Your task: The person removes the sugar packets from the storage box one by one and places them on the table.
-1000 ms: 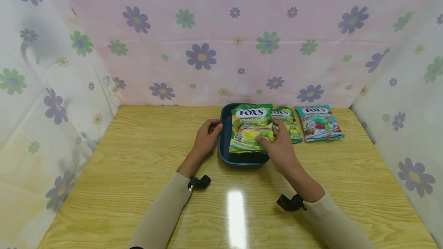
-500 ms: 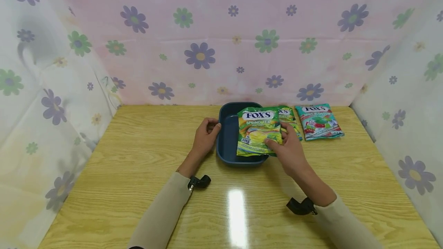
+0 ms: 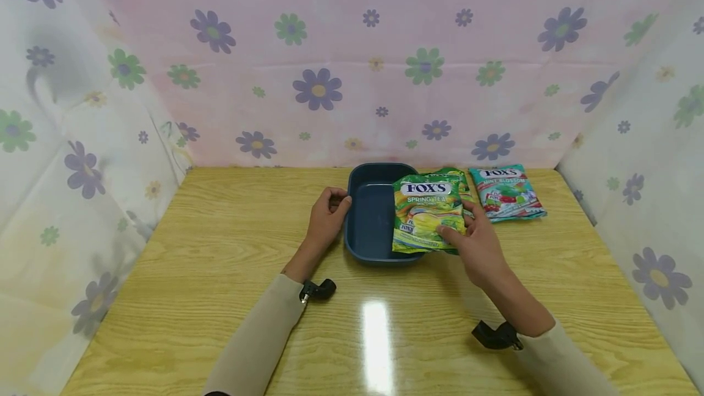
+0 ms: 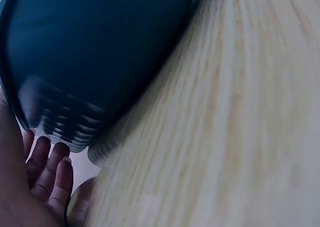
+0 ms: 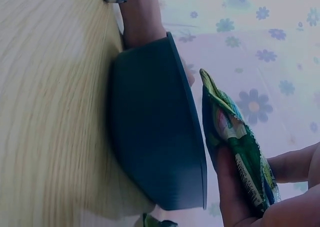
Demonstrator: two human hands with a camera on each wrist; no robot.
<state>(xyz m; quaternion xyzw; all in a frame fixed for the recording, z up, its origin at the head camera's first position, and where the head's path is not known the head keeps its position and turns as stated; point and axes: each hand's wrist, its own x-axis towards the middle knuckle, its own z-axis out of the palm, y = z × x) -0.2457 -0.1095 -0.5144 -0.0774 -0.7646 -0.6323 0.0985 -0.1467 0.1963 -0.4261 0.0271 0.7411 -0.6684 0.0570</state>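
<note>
My right hand (image 3: 484, 249) pinches a green Fox's Spring Tea candy bag (image 3: 428, 216) along its right edge, thumb on the front. In the head view the bag overlaps the right part of a dark blue plastic tub (image 3: 370, 252). The right wrist view shows the bag (image 5: 245, 157) edge-on, raised over the tub's rim (image 5: 187, 102). At the tub's left side is my left hand (image 3: 327, 216), its thumb at the rim and its fingers loosely curled outside the wall. Those fingers (image 4: 50, 172) sit below the rim in the left wrist view. The visible tub floor is bare.
Behind the held bag, another green candy bag (image 3: 467, 187) lies on the wooden table (image 3: 247, 231), mostly hidden. To its right lies a teal Fox's Mint Blossom bag (image 3: 508, 194). Flower-patterned cloth (image 3: 352, 29) stands along the back and sides.
My right hand has carried the Spring Tea bag to the right and slightly toward me, uncovering more of the tub's inside. My left hand stays at the tub's left rim.
</note>
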